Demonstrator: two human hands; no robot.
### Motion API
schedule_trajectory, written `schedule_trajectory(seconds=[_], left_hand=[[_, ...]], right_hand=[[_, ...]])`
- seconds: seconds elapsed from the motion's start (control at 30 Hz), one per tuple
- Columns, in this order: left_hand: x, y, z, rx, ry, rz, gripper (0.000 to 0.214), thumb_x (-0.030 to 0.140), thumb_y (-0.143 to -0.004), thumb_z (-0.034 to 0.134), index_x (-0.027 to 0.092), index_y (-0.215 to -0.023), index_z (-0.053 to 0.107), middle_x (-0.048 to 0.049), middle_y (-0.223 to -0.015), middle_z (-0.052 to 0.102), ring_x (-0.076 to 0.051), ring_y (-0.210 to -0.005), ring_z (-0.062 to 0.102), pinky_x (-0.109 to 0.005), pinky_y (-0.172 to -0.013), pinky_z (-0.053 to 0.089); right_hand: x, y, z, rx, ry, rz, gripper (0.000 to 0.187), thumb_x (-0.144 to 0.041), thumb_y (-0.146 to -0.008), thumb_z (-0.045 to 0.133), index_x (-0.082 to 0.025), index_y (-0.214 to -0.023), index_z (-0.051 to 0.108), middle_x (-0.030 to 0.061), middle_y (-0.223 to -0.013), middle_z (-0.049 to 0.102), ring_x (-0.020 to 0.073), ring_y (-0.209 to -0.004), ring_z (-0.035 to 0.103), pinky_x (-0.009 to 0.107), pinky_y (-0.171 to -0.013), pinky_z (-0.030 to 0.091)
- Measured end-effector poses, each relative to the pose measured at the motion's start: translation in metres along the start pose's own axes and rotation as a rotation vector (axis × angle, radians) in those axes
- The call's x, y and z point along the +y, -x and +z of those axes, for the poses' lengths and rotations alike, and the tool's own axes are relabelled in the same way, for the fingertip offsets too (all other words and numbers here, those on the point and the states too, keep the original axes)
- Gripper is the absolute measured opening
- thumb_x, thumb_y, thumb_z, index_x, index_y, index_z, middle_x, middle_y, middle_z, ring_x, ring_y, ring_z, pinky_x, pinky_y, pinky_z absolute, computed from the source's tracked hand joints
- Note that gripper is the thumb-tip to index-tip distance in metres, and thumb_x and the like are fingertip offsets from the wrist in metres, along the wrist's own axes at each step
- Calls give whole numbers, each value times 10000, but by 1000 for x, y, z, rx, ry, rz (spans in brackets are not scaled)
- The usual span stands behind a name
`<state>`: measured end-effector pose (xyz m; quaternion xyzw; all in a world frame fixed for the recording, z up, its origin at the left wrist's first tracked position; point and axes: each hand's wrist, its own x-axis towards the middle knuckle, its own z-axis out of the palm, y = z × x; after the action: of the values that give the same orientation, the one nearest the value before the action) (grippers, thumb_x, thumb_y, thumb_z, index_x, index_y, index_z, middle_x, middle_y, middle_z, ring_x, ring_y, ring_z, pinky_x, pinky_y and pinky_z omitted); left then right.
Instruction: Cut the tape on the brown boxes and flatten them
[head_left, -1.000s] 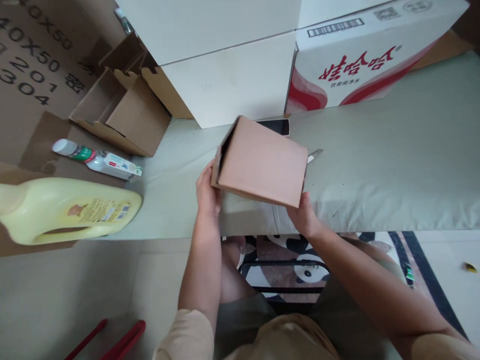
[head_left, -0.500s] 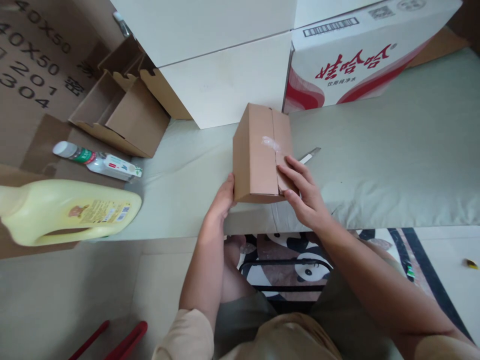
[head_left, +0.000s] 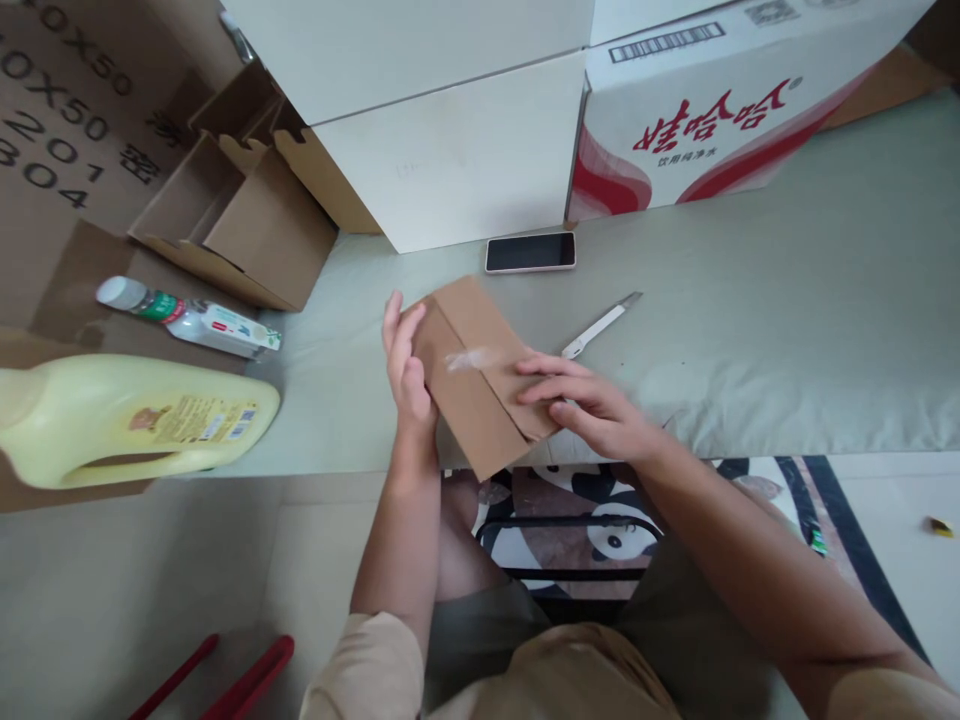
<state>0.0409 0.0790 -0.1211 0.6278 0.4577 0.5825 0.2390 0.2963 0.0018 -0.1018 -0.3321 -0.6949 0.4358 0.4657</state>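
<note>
A small brown cardboard box (head_left: 487, 400), with a strip of clear tape across its top seam, is turned at an angle between my hands near the bench's front edge. My left hand (head_left: 409, 365) grips the box along its left side, fingers curled over the far corner. On the right, my right hand (head_left: 589, 400) holds the box with its fingertips on the top flap. A white utility knife (head_left: 600, 326) with its blade showing lies just beyond my right hand. Behind the box a phone (head_left: 530, 252) rests screen up.
White cartons (head_left: 465, 160) and a red-and-white carton (head_left: 705, 130) line the back. To the left are an open brown box (head_left: 262, 235), a clear bottle (head_left: 217, 325) and a yellow jug (head_left: 142, 415). The bench's front edge runs close to my knees.
The box has turned and come nearer to me, tilting left, which uncovers the phone and more of the knife. My left hand has shifted up and left along the box.
</note>
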Motion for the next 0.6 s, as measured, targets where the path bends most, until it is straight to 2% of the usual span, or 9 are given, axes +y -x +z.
schedule_trajectory(seconds=[0.07, 0.1, 0.17, 0.23, 0.3, 0.37, 0.5, 0.6], left_hand=[[5, 0, -3, -36, -45, 41, 608, 757, -948, 454, 288, -1193, 754, -67, -1570, 516, -306, -1533, 435, -475, -1310, 298], [6, 1, -4, -35, -58, 56, 556, 711, -959, 478, 283, -1153, 774, -71, -1510, 557, -304, -1496, 470, -482, -1309, 299], [6, 2, -4, -9, -74, 74, 501, 657, -962, 506, 278, -1123, 791, -80, -1401, 608, -301, -1424, 522, -494, -1296, 323], [3, 3, -2, 34, -82, 75, 513, 663, -954, 500, 274, -1114, 794, -85, -1352, 615, -303, -1380, 539, -504, -1279, 347], [1, 5, 1, 66, -77, 73, 522, 674, -940, 506, 268, -1093, 797, -88, -1329, 611, -308, -1356, 544, -509, -1271, 353], [0, 6, 3, 88, -60, 80, 503, 659, -931, 528, 261, -1079, 799, -89, -1313, 610, -306, -1334, 550, -507, -1268, 353], [-1, 7, 4, 83, -93, 112, 498, 627, -949, 509, 247, -1106, 791, -95, -1320, 612, -302, -1325, 553, -503, -1248, 373], [-3, 9, 4, 70, -125, 136, 495, 604, -976, 473, 253, -1147, 778, -95, -1332, 606, -294, -1320, 559, -496, -1226, 399]], right_hand=[[1, -1, -1, -27, -19, 47, 392, -567, -1020, 513, -302, -1101, 791, 61, -1433, 684, 263, -1401, 602, 506, -1250, 433], [3, -2, -3, 12, 15, 90, 442, -596, -1020, 475, -290, -1097, 785, 80, -1388, 704, 271, -1350, 632, 501, -1188, 490], [11, -3, -8, 172, 210, 242, 486, -584, -1018, 429, -249, -1110, 770, 123, -1204, 748, 281, -1135, 704, 486, -1019, 571], [22, -3, -15, 286, 512, 450, 475, -512, -996, 450, -211, -1226, 736, 122, -999, 750, 277, -911, 703, 462, -857, 578], [31, -2, -20, 238, 772, 614, 536, -463, -961, 504, -196, -1400, 657, 123, -953, 752, 284, -832, 687, 425, -752, 548], [35, 0, -22, 127, 918, 668, 564, -457, -955, 520, -215, -1454, 619, 144, -1020, 767, 290, -828, 691, 388, -687, 515], [31, -2, -22, 24, 1011, 754, 382, -459, -961, 525, -222, -1208, 693, 149, -1056, 767, 298, -845, 695, 359, -652, 457], [27, -7, -20, -26, 1017, 827, 325, -349, -935, 545, -197, -1203, 648, 148, -1071, 765, 308, -891, 697, 353, -662, 410]])
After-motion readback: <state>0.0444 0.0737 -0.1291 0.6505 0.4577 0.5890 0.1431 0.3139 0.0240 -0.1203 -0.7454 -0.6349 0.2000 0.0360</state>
